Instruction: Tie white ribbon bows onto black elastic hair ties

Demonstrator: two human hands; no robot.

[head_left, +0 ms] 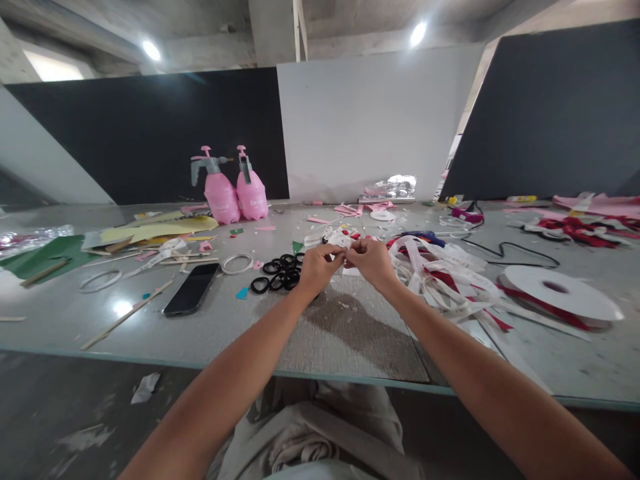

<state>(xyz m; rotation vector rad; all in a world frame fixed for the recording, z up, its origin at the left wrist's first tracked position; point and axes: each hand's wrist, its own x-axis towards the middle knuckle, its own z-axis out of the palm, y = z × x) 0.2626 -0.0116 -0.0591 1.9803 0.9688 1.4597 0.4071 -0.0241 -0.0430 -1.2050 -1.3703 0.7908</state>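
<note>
Both of my hands meet over the middle of the grey table (350, 333). My left hand (320, 265) and my right hand (369, 259) pinch a small white ribbon piece (346, 253) between their fingertips; it is mostly hidden by the fingers. A cluster of black rings (280, 272) lies just left of my left hand. Loose white and red ribbon (440, 273) is heaped right of my right hand.
A black phone (192, 288) lies at the left, near wooden sticks (127, 315) and white rings (237, 263). Two pink spray bottles (235, 190) stand at the back. A big white ribbon spool (557, 293) sits at the right, a black cable (505, 250) behind it. Paper sheets (150, 230) lie left.
</note>
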